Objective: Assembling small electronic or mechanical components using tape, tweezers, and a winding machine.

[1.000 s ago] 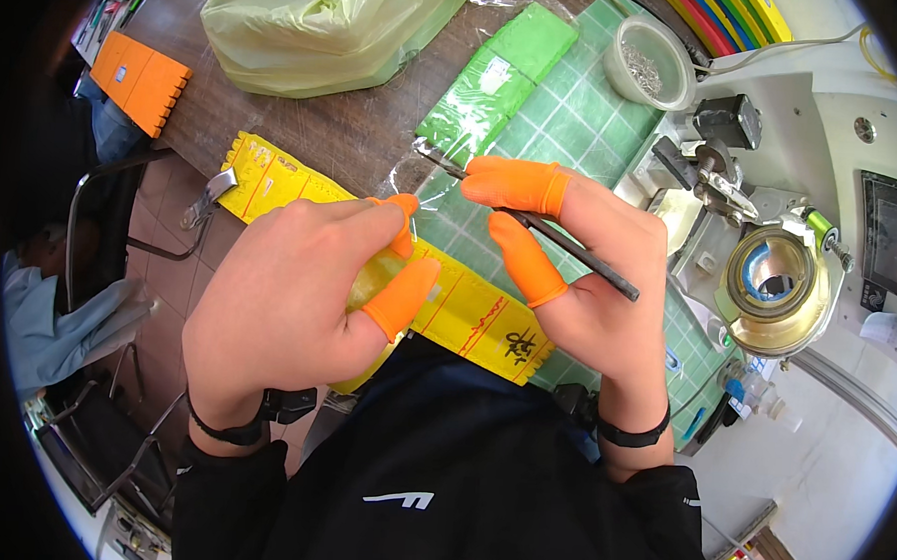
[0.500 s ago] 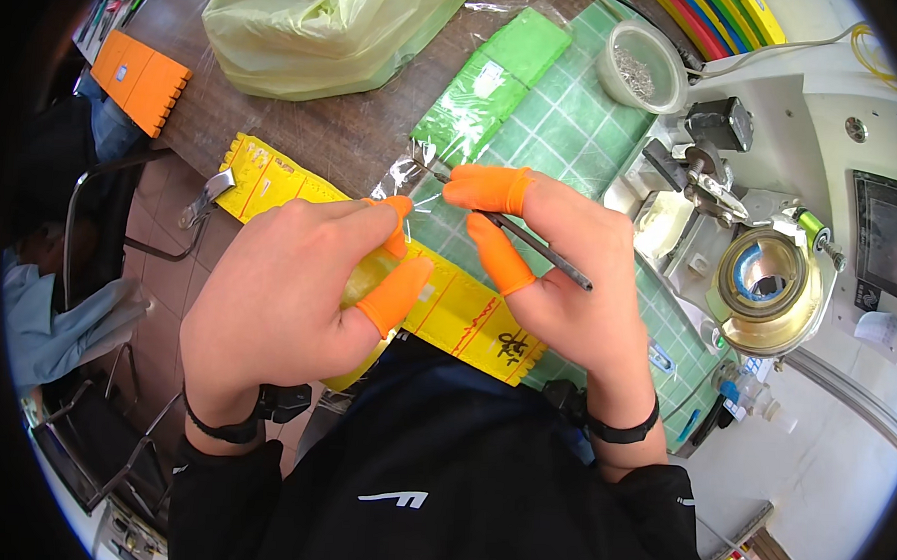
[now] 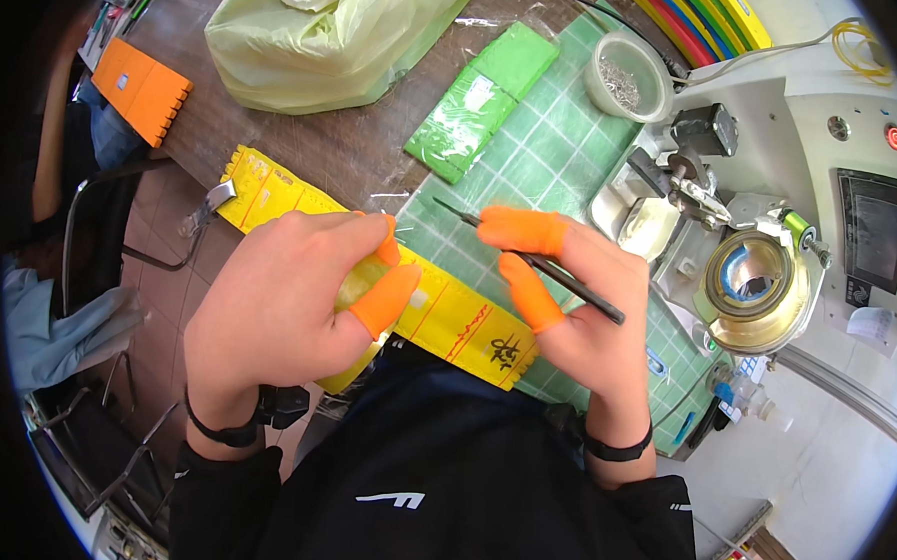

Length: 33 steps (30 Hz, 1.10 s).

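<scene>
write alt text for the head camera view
A person's right hand holds a slim dark tool above a green gridded mat; the left hand curls over a yellow strip. A green packet lies beyond, with a machine at right.

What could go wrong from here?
1. The right hand grips a black tool whose thin, bare tip lies near the left hand; a slip might poke the left hand or its orange finger covers.
2. The open bowl of small silvery pieces shows no lid; a knock could scatter them over the green mat.
</scene>
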### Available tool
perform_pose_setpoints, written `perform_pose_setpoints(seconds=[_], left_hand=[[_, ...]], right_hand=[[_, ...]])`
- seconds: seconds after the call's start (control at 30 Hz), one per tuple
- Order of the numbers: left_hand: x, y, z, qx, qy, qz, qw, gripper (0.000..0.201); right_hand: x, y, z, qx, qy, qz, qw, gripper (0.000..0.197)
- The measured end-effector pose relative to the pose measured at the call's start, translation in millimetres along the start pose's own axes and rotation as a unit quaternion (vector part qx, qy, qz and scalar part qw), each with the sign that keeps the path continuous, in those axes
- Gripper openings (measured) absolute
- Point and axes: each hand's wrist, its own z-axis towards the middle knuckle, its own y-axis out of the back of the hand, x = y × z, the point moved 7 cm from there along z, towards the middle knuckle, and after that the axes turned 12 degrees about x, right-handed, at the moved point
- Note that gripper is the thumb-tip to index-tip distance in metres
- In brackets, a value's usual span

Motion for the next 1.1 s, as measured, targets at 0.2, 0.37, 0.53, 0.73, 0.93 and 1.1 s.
perform_pose_setpoints(seconds=[0.2, 0.37, 0.53, 0.73, 0.93, 1.1], left_hand=[[2, -4, -3, 0.004, -0.008, -0.035, 0.999, 0.03], [0, -5, -19, -0.081, -0.069, -0.059, 0.993, 0.029], [-5, -9, -32, -0.118, -0.076, -0.026, 0.99, 0.031], [-7, -17, -56, -0.187, -0.123, 0.014, 0.975, 0.039], [0, -30, -68, -0.23, -0.162, -0.009, 0.96, 0.04], [18, -35, -78, -0.251, -0.181, -0.088, 0.947, 0.039]], right_hand=[[27, 38, -55, 0.019, -0.062, 0.044, 0.997, 0.024], [69, 80, -111, 0.039, -0.163, -0.048, 0.985, 0.021], [44, 94, -153, 0.107, -0.332, -0.202, 0.915, 0.021], [-19, 72, -188, 0.153, -0.377, -0.251, 0.879, 0.029], [-52, 60, -197, 0.11, -0.378, -0.201, 0.897, 0.03], [-22, 66, -186, -0.011, -0.389, -0.221, 0.894, 0.031]])
